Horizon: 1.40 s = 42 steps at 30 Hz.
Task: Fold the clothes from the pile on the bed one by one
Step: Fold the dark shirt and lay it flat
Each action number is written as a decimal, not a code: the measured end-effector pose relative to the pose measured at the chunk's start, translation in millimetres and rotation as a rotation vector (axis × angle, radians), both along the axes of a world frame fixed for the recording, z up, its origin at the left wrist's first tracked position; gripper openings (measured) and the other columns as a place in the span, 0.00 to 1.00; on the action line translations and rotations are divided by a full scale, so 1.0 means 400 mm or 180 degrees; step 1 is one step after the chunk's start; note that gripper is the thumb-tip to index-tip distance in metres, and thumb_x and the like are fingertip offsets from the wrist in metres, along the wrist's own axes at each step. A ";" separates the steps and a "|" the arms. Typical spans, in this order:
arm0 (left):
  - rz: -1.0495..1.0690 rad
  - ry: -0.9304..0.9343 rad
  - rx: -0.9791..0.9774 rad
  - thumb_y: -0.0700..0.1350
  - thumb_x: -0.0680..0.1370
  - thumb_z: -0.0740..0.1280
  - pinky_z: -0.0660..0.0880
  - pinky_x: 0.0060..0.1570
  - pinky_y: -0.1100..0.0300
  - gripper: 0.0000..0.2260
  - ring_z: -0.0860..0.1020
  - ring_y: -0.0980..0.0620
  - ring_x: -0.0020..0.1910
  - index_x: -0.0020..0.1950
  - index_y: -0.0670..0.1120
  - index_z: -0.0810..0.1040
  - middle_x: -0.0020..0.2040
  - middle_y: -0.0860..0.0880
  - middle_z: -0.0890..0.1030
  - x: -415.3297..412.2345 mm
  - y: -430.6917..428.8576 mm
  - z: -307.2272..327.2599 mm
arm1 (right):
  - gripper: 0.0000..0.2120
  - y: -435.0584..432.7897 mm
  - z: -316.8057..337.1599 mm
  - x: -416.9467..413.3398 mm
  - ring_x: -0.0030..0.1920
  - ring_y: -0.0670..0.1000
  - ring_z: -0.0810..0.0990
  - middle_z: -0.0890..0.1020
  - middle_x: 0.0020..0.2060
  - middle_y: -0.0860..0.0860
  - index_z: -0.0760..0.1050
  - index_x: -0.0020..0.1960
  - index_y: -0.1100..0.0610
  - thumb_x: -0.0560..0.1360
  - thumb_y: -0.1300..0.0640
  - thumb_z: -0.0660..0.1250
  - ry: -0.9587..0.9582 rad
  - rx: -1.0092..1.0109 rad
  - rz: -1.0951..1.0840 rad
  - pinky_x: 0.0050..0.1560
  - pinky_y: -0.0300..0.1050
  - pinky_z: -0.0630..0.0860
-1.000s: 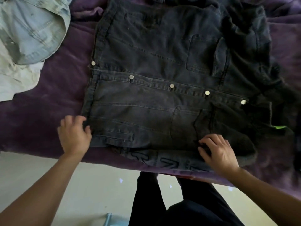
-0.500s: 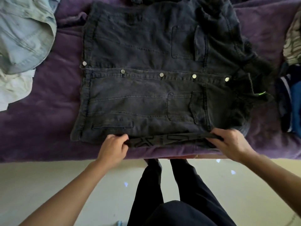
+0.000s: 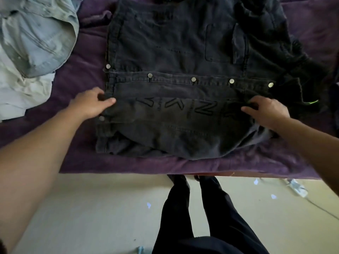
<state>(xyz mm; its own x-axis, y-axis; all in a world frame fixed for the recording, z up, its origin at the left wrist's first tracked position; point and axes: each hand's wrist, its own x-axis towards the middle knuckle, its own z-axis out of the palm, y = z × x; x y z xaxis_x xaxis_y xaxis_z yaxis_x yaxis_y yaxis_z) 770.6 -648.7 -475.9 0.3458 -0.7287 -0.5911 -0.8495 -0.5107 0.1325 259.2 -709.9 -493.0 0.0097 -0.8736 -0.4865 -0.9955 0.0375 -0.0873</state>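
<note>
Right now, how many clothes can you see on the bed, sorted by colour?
Black: 1, the denim jacket
Light blue: 1, the denim garment
Whitish: 1, the crumpled garment
Total: 3 that show clearly

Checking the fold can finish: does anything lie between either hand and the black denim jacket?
Nothing visible does. The left hand and right hand each grip the black denim jacket directly, at the two ends of its folded-over flap; the pale clothes lie apart at left.
</note>
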 end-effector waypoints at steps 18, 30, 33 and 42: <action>-0.2511 -0.1044 0.0346 0.50 0.67 0.72 0.46 0.70 0.34 0.54 0.38 0.37 0.76 0.76 0.53 0.32 0.78 0.43 0.38 -0.208 0.283 -0.235 | 0.43 0.225 -0.131 0.012 0.76 0.58 0.57 0.62 0.76 0.53 0.61 0.76 0.51 0.65 0.56 0.74 0.0520 -0.0091 0.1027 0.69 0.63 0.57; -0.1733 -0.0642 -0.0044 0.39 0.72 0.62 0.73 0.51 0.52 0.13 0.79 0.44 0.50 0.51 0.50 0.81 0.49 0.48 0.83 -0.190 0.141 -0.085 | 0.24 0.058 0.006 -0.042 0.61 0.55 0.78 0.80 0.61 0.51 0.73 0.66 0.42 0.72 0.59 0.68 -0.0230 0.0958 0.0623 0.54 0.44 0.71; -0.1031 -0.0249 -0.0277 0.39 0.71 0.63 0.76 0.47 0.52 0.14 0.80 0.39 0.51 0.51 0.50 0.83 0.50 0.41 0.83 -0.131 -0.028 -0.001 | 0.11 -0.105 0.046 -0.039 0.53 0.52 0.80 0.83 0.49 0.49 0.77 0.51 0.43 0.74 0.57 0.71 -0.0847 0.1323 0.0333 0.53 0.45 0.72; -0.0688 -0.0438 -0.0906 0.41 0.71 0.61 0.75 0.54 0.45 0.11 0.77 0.32 0.52 0.47 0.41 0.81 0.52 0.32 0.79 -0.071 -0.647 0.106 | 0.13 -0.622 0.062 0.009 0.54 0.57 0.79 0.81 0.53 0.54 0.80 0.57 0.51 0.73 0.52 0.72 -0.1281 0.0793 -0.0360 0.62 0.52 0.73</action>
